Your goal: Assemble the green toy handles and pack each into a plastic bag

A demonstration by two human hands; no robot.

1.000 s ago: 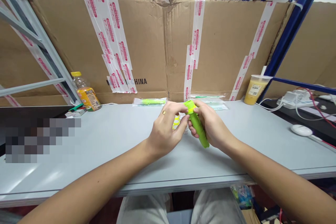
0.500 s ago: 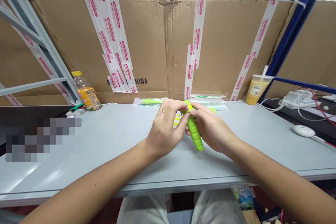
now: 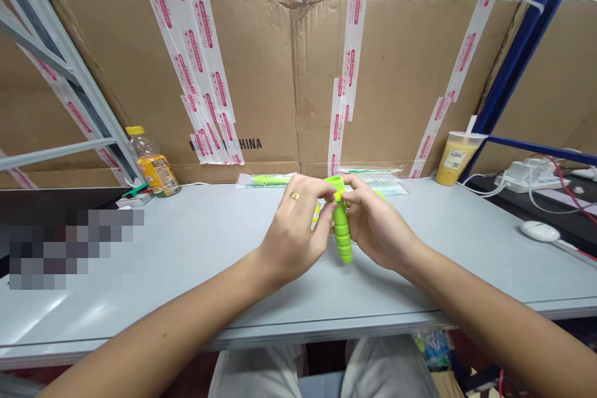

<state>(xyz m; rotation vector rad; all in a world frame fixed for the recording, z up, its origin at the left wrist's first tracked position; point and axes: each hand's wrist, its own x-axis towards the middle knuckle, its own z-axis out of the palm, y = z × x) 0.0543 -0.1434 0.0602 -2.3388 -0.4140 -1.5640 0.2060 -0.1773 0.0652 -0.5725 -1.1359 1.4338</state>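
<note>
Grey desk point(image 3: 186, 298), ribbed green tube point(image 3: 342, 237) pointing bodyward

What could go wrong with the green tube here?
The green tube is pinched only near its top by the left hand and right hand. Its ribbed lower body is unsupported, so it could slip or tip if the grip shifts. The yellow piece sits close behind the left hand and might get knocked.
</note>
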